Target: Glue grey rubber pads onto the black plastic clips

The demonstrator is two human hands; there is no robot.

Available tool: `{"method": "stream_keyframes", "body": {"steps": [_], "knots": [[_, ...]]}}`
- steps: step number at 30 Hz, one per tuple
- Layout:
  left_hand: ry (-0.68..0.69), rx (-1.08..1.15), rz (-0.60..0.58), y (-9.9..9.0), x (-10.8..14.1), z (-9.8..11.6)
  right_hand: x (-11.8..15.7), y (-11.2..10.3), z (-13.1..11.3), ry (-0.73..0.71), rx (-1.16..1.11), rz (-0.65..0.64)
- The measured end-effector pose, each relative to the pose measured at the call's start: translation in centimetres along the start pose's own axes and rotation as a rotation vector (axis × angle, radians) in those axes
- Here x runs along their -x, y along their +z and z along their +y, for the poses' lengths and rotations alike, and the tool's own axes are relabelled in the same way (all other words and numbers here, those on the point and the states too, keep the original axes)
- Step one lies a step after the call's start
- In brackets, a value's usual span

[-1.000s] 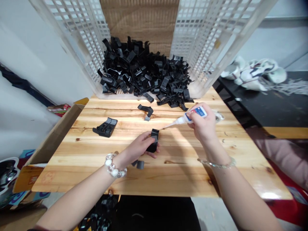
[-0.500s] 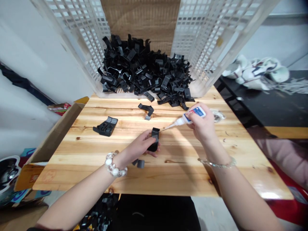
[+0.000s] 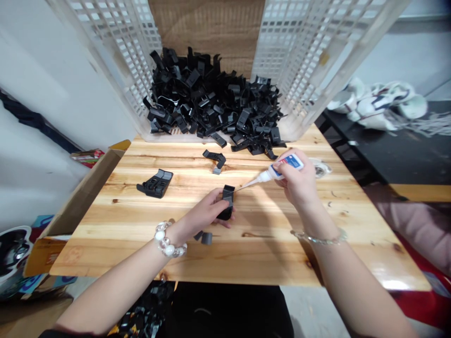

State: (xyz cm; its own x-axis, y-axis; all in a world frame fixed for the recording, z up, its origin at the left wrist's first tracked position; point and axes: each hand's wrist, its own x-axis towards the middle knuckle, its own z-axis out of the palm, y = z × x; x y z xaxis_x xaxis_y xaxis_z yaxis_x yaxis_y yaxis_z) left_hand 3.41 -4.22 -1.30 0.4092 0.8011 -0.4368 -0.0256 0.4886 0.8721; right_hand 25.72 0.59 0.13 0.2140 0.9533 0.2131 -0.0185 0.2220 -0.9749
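Observation:
My left hand (image 3: 215,209) is closed round a small black plastic clip (image 3: 228,193), thumb on top, just above the wooden table (image 3: 116,244). In my right hand (image 3: 298,180) I grip a white glue bottle (image 3: 275,172) with a blue and red label. Its long thin nozzle slants down to the left, and the tip is at the right edge of the clip; whether it touches I cannot tell. Small grey pieces (image 3: 206,238) lie below my left hand. Beyond it rests a bent black clip (image 3: 215,160), and to the left a group of black clips (image 3: 155,183) lies side by side.
A white plastic crate (image 3: 306,108) on its side holds a big heap of black clips (image 3: 211,103) at the back. A clear roll of tape (image 3: 321,169) lies right of my right hand. Cardboard boxes (image 3: 66,216) stand at left. Another person's sleeve (image 3: 419,230) shows at right.
Almost nothing differs. The view has shifted slightly; both hands keep the clip and glue bottle in nearly the same pose.

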Motion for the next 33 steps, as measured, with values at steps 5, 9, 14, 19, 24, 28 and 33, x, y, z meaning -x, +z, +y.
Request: {"method": "stream_keyframes", "body": {"steps": [5, 9, 14, 19, 24, 28, 33], "knots": [[0.012, -0.016, 0.001, 0.0, -0.1, 0.0, -0.1, -0.2, -0.1, -0.002, -0.022, -0.001], [0.012, -0.052, 0.006, 0.0, -0.1, 0.1, -0.2, -0.3, -0.1, 0.007, -0.052, -0.003], [0.0, -0.076, -0.013, 0.0, -0.2, 0.0, -0.3, -0.1, 0.0, 0.022, -0.053, -0.001], [0.002, -0.053, 0.001, 0.1, 0.0, 0.1, -0.3, -0.1, -0.2, 0.014, -0.071, 0.007], [0.017, -0.021, 0.002, 0.1, 0.0, 0.0, -0.2, 0.1, -0.2, 0.036, -0.068, 0.022], [0.065, 0.011, 0.019, -0.3, -0.4, -0.4, -0.5, 0.1, -0.4, 0.103, -0.174, 0.059], [0.202, 0.075, 0.054, -0.7, -0.6, -0.7, -1.1, -0.3, 0.2, 0.245, -0.295, -0.016]]}}
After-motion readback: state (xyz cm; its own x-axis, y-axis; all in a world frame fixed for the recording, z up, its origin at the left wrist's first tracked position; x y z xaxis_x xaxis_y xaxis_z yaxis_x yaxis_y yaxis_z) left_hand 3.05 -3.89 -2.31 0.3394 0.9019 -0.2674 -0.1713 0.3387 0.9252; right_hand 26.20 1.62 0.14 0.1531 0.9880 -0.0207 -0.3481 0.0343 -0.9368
